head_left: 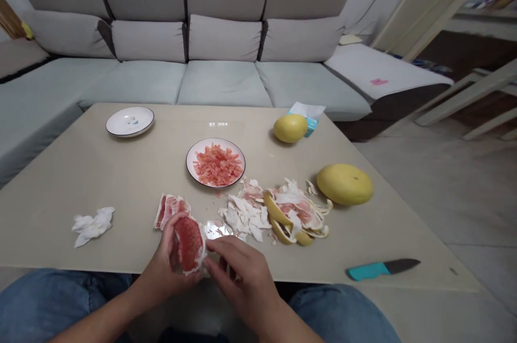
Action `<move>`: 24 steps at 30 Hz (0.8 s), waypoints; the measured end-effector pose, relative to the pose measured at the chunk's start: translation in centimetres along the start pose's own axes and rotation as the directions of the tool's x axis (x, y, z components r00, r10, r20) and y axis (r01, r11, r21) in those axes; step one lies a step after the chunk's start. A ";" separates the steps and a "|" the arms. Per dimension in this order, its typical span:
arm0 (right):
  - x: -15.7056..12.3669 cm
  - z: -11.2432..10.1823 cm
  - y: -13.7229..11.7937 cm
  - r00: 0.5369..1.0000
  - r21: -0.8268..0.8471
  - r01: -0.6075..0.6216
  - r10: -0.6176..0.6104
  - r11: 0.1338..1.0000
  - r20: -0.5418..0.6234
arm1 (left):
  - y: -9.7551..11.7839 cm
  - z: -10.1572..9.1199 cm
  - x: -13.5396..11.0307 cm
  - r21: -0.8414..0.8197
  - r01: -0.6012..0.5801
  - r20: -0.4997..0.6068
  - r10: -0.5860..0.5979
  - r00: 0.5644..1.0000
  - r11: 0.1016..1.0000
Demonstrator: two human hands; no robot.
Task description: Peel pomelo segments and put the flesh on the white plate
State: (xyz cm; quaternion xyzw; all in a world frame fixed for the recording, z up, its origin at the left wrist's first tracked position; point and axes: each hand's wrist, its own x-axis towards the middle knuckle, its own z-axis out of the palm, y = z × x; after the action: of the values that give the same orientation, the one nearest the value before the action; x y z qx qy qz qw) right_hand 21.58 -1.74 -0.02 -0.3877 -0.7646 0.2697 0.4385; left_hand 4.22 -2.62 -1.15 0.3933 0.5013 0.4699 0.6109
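Note:
A red pomelo segment (189, 245) with white membrane along its right side is held in my left hand (167, 259), fingers wrapped round it above the table's front edge. My right hand (242, 273) pinches the white membrane at the segment's right edge between thumb and index finger. Just behind my left hand lie more pomelo segments (167, 209) with their membrane on. Farther back, a white plate with a dark rim (191, 170) carries many pieces of peeled red pulp (218, 165). White membrane scraps (246, 216) and yellow peel (278, 219) are heaped to the right of my hands.
A knife with a turquoise handle (369, 271) lies at the front right. Two whole yellow pomelos, one (345, 184) at the right and one (290, 128) by a tissue pack (312, 123), rest on the table. A crumpled tissue (93, 226) and another plate (130, 121) are at the left.

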 end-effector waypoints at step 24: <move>1.1 -0.3 -0.8 0.873 0.269 -0.487 0.475 0.831 0.112 | -1.2 -1.0 0.1 -0.069 0.096 0.278 -0.073 0.958 0.993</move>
State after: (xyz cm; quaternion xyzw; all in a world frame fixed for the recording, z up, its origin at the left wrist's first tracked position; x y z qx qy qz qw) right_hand 21.18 -1.23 1.17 -0.4935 -0.6036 0.4878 0.3927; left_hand 3.50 -2.78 -2.46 0.4074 0.4084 0.4044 0.7097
